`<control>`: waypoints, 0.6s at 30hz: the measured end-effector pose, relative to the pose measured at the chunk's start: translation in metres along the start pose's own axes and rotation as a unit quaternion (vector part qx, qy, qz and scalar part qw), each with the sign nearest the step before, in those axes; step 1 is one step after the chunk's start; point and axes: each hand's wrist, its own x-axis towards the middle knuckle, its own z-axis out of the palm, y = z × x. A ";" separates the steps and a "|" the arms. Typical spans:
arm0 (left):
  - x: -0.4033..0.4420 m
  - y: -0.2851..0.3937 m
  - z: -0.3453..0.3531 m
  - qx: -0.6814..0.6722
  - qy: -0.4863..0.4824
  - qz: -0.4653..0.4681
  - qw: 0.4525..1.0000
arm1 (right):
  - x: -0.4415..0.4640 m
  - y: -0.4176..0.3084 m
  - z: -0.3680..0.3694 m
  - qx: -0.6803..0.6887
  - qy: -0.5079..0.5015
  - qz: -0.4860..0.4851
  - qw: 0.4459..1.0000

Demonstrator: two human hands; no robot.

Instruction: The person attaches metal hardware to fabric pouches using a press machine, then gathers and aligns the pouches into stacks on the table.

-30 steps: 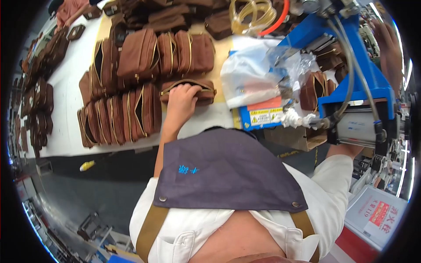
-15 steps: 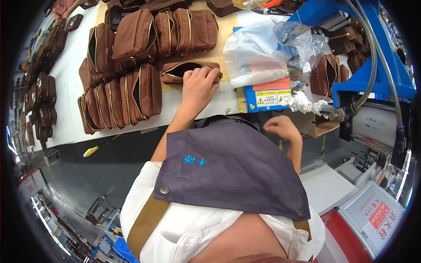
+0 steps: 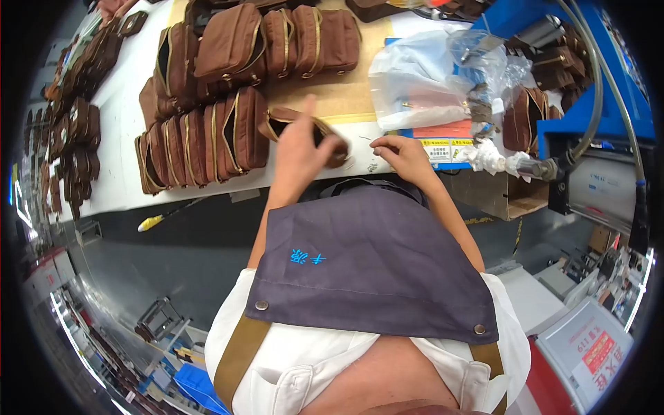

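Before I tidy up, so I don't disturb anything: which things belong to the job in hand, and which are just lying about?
Probably in the job:
- brown pouch at the left hand
- similar pouches lined up nearby

Seemingly just lying about:
- plastic sheeting
- cardboard box
- yellow-tipped stick

Single pouch right of pouch row

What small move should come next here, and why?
Probably bring the right hand across to steady the brown zip pouch: its mouth gapes open, the left hand is on it, and the right hand is close by but apart from it.
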 end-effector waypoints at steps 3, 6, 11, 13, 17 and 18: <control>-0.009 -0.003 0.013 0.071 -0.055 0.158 0.983 | 0.008 0.013 0.009 0.131 0.011 0.051 0.990; -0.013 0.004 0.026 0.098 -0.062 0.176 0.977 | 0.014 0.021 0.012 0.208 0.020 0.096 0.973; 0.003 0.007 0.040 0.088 -0.037 0.200 0.975 | 0.027 0.013 0.011 0.125 0.085 0.074 0.986; 0.009 0.006 0.048 0.069 -0.001 0.201 0.977 | 0.029 0.004 0.012 0.052 0.131 0.047 0.989; 0.012 0.012 0.051 0.054 -0.002 0.156 0.986 | 0.032 0.009 0.025 0.016 0.146 -0.005 0.989; 0.011 0.012 0.052 0.058 -0.007 0.148 0.987 | 0.031 0.008 0.027 0.026 0.148 0.003 0.989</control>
